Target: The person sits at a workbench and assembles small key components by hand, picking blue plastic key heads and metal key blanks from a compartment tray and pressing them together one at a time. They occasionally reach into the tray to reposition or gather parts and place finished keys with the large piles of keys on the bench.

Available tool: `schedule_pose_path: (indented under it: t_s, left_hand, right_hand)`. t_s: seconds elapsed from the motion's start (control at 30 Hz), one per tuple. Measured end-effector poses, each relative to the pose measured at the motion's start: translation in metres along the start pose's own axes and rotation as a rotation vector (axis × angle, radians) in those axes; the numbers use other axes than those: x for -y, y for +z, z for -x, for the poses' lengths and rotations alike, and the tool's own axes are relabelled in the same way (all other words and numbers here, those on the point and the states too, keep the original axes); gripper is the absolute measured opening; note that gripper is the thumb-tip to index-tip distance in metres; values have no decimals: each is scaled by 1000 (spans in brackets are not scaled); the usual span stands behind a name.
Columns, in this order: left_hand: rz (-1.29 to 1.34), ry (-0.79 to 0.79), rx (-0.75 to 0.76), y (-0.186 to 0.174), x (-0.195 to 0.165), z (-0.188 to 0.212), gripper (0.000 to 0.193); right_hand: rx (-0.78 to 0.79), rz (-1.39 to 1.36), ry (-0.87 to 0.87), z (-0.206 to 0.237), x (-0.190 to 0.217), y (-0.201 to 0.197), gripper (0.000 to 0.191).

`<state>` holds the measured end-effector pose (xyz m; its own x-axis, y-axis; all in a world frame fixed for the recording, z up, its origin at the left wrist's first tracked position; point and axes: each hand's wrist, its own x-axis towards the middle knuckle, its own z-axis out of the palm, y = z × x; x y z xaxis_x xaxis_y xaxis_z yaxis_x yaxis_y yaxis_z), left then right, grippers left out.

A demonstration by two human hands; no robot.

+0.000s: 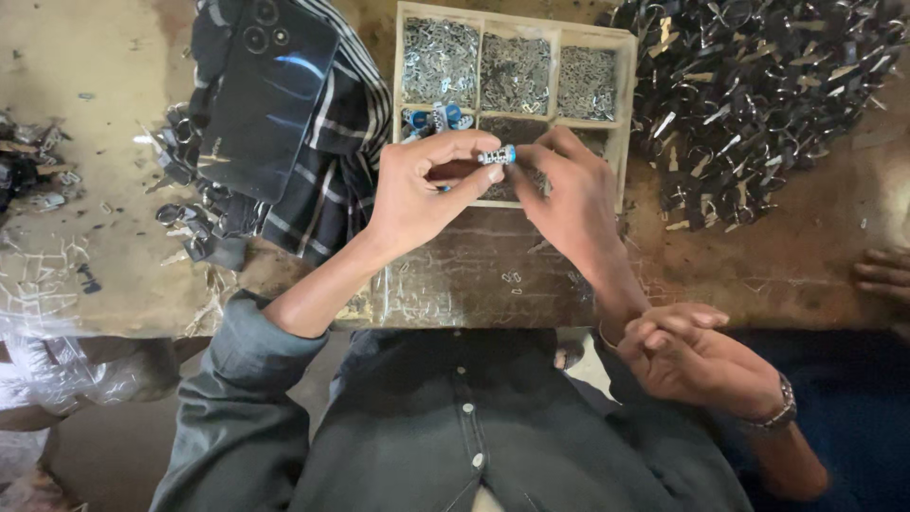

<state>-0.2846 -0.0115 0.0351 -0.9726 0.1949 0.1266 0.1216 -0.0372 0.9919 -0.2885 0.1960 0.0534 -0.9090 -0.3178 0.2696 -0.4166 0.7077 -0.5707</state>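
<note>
Left hand (pixel 422 190) and right hand (pixel 569 194) both pinch a small metal part (pixel 497 155) with a blue end, fingertips closed, above the divided tray (pixel 621 57).

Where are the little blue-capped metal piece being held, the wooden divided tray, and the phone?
Blue-capped metal piece (pixel 497 155), head view, its middle, between both hands' fingertips.
Wooden compartment tray (pixel 626 43), head view, right rim.
Dark phone (pixel 265 104), head view, centre of its back, lying on striped cloth.
</note>
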Motion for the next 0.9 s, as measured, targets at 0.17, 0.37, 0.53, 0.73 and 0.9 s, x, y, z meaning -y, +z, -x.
schedule_pose_path:
  t_s: [0.17,0.37,0.53,0.73,0.9]
  left_hand:
    - [-19,6,1,0,-1,3,25]
    - [-94,40,-23,0,2,4,25]
    - [-70,33,-26,0,1,1,24]
    - [-95,24,-36,3,0,-1,23]
    - [-93,20,-35,6,0,-1,23]
  right_hand:
    - [29,-29,29,0,-1,1,15]
    - [29,-48,-1,1,-2,2,14]
    - [32,-35,-3,-3,-4,2,14]
    - [-21,-126,-19,-6,-9,-6,17]
    - [-22,-302,104,-3,-16,-17,15]
